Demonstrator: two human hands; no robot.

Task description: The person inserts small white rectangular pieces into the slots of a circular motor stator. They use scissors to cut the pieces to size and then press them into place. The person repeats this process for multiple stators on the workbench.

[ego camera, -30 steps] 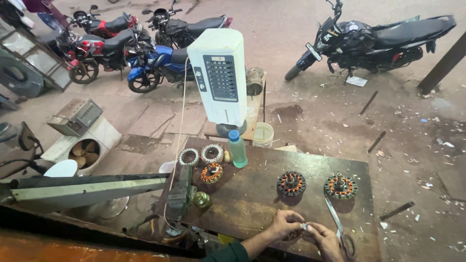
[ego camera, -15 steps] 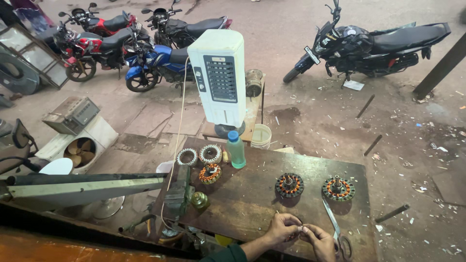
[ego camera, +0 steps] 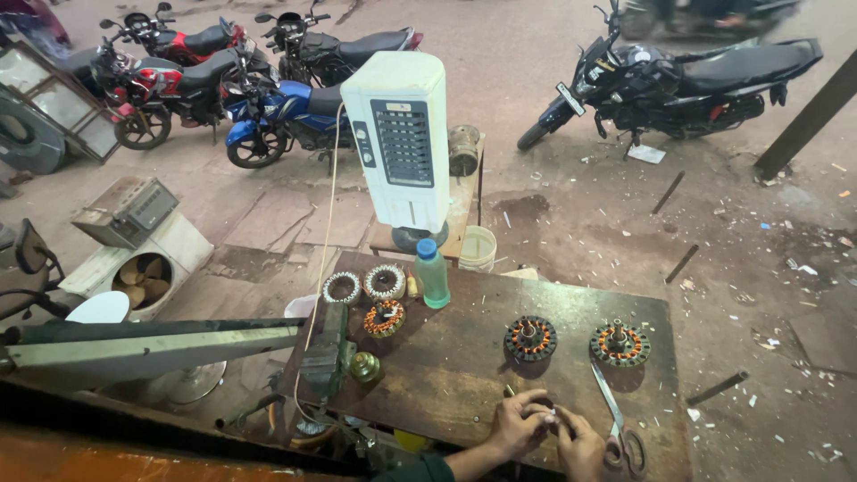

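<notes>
Two hands, the left hand (ego camera: 518,424) and the right hand (ego camera: 578,444), meet at the near edge of the tabletop (ego camera: 464,357). Just right of the right hand lies one pair of scissors (ego camera: 616,419). Beyond the hands stand two wound motor cores, one (ego camera: 530,338) straight ahead and one (ego camera: 619,344) further right. Far to the left of the hands are one more wound core (ego camera: 385,318), two bare metal rings (ego camera: 341,287) (ego camera: 385,280), one green bottle (ego camera: 432,273) and one vise (ego camera: 328,353). Past the tabletop stand one white air cooler (ego camera: 402,134), one bucket (ego camera: 478,247) and four motorcycles, three (ego camera: 277,116) (ego camera: 348,49) (ego camera: 170,67) to the left and one (ego camera: 678,80) to the right.
</notes>
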